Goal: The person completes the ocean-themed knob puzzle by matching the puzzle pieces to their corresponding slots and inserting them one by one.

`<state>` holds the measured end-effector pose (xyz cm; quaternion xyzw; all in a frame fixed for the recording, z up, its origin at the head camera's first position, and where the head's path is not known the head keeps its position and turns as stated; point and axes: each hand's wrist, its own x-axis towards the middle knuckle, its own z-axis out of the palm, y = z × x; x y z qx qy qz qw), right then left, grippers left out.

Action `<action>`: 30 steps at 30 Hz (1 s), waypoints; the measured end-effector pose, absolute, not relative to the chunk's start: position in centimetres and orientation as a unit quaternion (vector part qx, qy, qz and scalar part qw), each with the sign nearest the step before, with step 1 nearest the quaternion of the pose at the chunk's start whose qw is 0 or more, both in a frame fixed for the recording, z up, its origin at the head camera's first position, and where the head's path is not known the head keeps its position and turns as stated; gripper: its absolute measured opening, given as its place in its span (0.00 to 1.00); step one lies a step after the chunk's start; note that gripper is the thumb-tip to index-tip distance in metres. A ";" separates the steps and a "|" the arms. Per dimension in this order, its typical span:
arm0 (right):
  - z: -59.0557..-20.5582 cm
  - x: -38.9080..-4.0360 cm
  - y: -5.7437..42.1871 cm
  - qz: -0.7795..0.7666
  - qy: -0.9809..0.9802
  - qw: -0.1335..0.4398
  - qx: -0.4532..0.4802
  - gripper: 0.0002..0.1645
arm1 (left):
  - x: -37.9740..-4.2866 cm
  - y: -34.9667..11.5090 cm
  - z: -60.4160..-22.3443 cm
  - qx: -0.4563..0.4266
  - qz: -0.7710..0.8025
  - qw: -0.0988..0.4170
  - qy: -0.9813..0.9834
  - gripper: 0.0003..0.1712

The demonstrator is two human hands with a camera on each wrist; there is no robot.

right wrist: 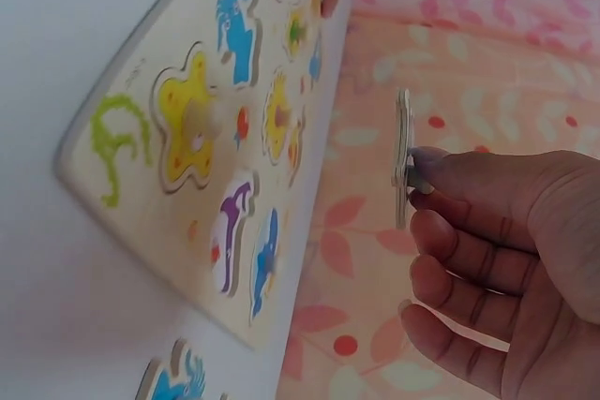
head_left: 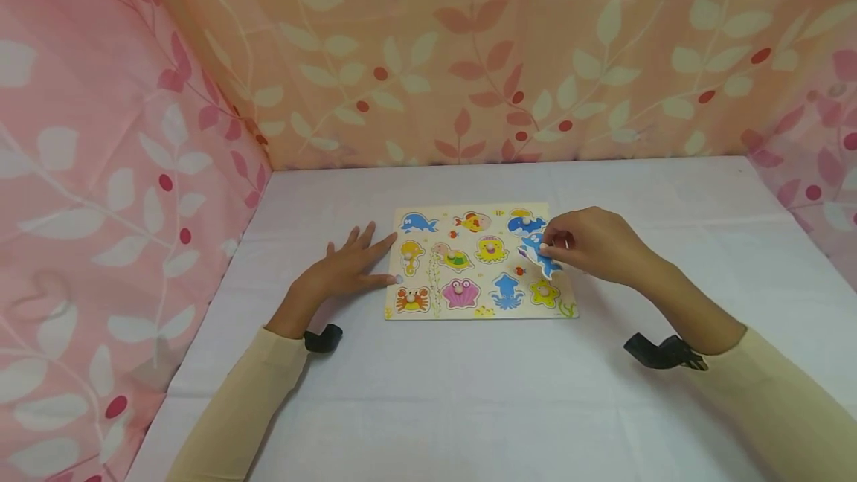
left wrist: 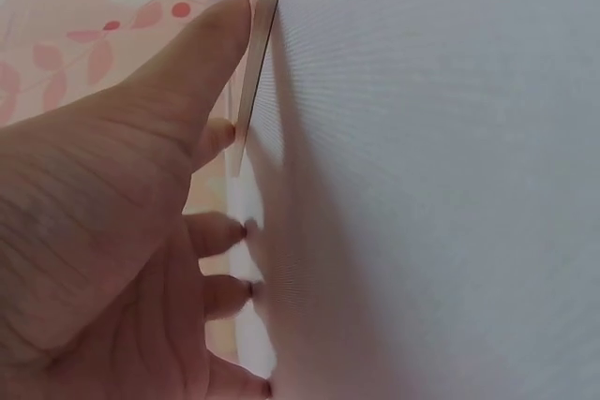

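A wooden peg puzzle board (head_left: 462, 314) with sea-animal pictures lies on the table. My right hand (head_left: 592, 248) pinches a blue shark-like puzzle piece (head_left: 547, 265) by its knob, over the board's right side. In the right wrist view that puzzle piece (right wrist: 402, 199) appears edge-on between thumb and index finger, raised off the board; the other fingers are bent. With fingers spread, my left hand (head_left: 344, 266) rests at the board's left edge. Its thumb (left wrist: 220, 35) touches the board, and several fingertips press on the table.
Knobbed pieces such as the crab (head_left: 411, 300), shell (head_left: 460, 293) and starfish (head_left: 544, 293) sit in the board. The blue squid picture (head_left: 506, 291) shows no knob. Another blue piece (right wrist: 176, 383) lies beside the board. Flowered cloth (head_left: 428, 58) hangs behind the white table (head_left: 455, 400).
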<state>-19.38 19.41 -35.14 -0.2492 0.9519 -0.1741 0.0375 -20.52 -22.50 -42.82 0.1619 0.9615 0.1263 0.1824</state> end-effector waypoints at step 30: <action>-36.0 -27.7 6.6 -0.162 0.915 0.071 -0.363 0.08 | -20.9 -22.8 -43.4 0.178 0.140 0.183 0.957 0.55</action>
